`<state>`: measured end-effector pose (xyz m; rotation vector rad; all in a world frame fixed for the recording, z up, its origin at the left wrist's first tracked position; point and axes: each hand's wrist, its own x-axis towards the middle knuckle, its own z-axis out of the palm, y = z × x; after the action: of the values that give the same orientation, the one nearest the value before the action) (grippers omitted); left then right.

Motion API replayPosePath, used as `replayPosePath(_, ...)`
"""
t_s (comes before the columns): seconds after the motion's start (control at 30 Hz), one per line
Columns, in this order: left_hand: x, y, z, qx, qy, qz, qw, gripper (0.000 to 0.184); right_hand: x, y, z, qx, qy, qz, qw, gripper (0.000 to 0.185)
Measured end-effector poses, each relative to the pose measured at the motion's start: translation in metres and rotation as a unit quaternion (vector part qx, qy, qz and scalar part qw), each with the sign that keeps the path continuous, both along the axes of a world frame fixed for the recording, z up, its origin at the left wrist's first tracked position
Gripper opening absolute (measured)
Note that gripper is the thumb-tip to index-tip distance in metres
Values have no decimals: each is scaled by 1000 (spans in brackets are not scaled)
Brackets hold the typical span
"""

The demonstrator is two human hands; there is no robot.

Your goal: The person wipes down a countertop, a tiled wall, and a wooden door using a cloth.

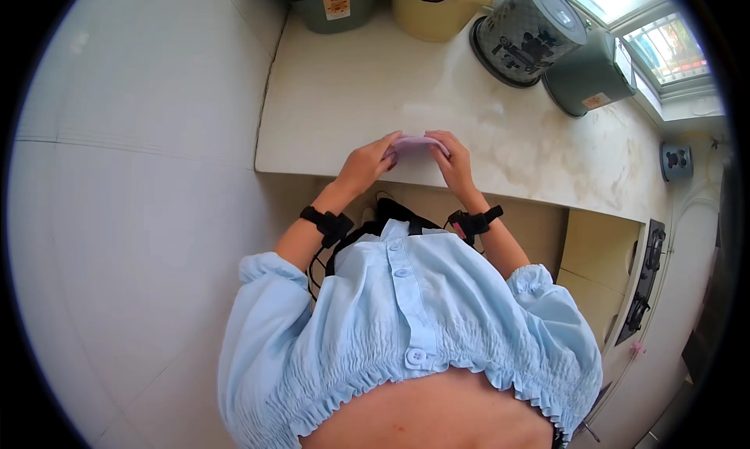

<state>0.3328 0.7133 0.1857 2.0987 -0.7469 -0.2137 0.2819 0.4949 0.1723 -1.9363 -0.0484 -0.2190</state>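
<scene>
Between my two hands, close over the counter's front edge, is a thin pale lilac cloth [415, 146] that looks folded. My left hand [367, 165] grips its left end, thumb and fingers closed around it. The right end is pinched in my right hand [455, 162], with fingers on top and thumb below. Part of the cloth is hidden by the fingers. Each wrist wears a black strap device, one on the left [328, 224] and one on the right [473, 222].
Along the back of the pale, stained counter [336, 109] stand a grey-green bin [332, 16], a beige bin [430, 16], a patterned grey bin [523, 39] and another green bin [586, 78]. A window [664, 51] and a black gas stove [644, 281] are to the right.
</scene>
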Motion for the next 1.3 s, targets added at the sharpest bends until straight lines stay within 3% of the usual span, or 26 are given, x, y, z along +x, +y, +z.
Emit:
replayPosePath(0.1, -4, -1, 69, -115, 50, -7, 992, 37, 6, 2, 56, 268, -4, -44, 962, 23)
replayPosePath(0.2, -17, 4, 157, -131, 21, -114, 985, 30, -3, -13, 126, 237, -151, 10, 960, 16)
replayPosePath(0.27, -36, 26, 215, -179, 15, -217, 960, 20, -16, -35, 179, 275, -271, 187, 903, 20)
replayPosePath(0.3, -34, 49, 239, -262, 4, -327, 908, 17, -19, -42, 201, 292, -335, 280, 851, 24)
replayPosePath(0.33, -39, 68, 242, -382, 31, -476, 792, 18, -18, -62, 230, 190, -376, 421, 803, 16)
replayPosePath(0.37, -52, 87, 260, -438, 33, -550, 710, 15, -27, -67, 252, 164, -384, 474, 775, 12)
replayPosePath(0.4, -55, 100, 277, -419, 28, -639, 645, 17, -36, -71, 275, 139, -388, 527, 743, 18)
replayPosePath(0.47, -72, 124, 294, -360, -56, -590, 721, 20, -49, -78, 293, 103, -415, 587, 687, 26)
replayPosePath(0.53, -74, 130, 297, -382, -149, -548, 730, 18, -63, -82, 298, 86, -458, 592, 657, 31)
replayPosePath(0.63, -88, 142, 301, -404, -254, -483, 734, 16, -68, -78, 299, 150, -565, 522, 622, 30)
replayPosePath(0.73, -106, 156, 302, -410, -256, -455, 748, 17, -80, -72, 307, 235, -651, 387, 610, 30)
replayPosePath(0.8, -115, 163, 306, -413, -243, -443, 758, 19, -85, -74, 311, 244, -668, 372, 597, 28)
replayPosePath(0.9, -122, 167, 312, -426, -199, -433, 769, 23, -93, -75, 313, 172, -668, 445, 571, 24)
replayPosePath(1.03, -94, 154, 286, -476, -54, -401, 780, 30, -55, -71, 306, 238, -563, 512, 603, 27)
replayPosePath(1.07, -76, 144, 271, -490, 5, -390, 780, 32, -47, -87, 296, 274, -490, 521, 643, 15)
replayPosePath(1.1, -54, 137, 248, -480, 20, -405, 778, 36, -37, -115, 287, 253, -362, 538, 718, 13)
replayPosePath(1.13, -49, 128, 227, -474, 79, -326, 814, 36, -11, -121, 266, 279, -308, 527, 742, 19)
replayPosePath(1.17, -45, 118, 223, -373, 96, -233, 893, 33, -9, -117, 220, 361, -284, 326, 826, 15)
replayPosePath(1.2, -37, 103, 227, -269, 152, -196, 931, 30, -12, -69, 248, 287, -181, 90, 936, 14)
replayPosePath(1.23, -26, 88, 221, -228, 203, -193, 933, 28, 12, -69, 237, 155, -97, 32, 983, 16)
replayPosePath(1.27, -16, 73, 212, -185, 255, -190, 930, 26, 42, -74, 235, 25, 10, 87, 996, 14)
replayPosePath(1.3, -7, 54, 201, -166, 293, -176, 925, 24, 61, -68, 216, 27, 34, 95, 994, 15)
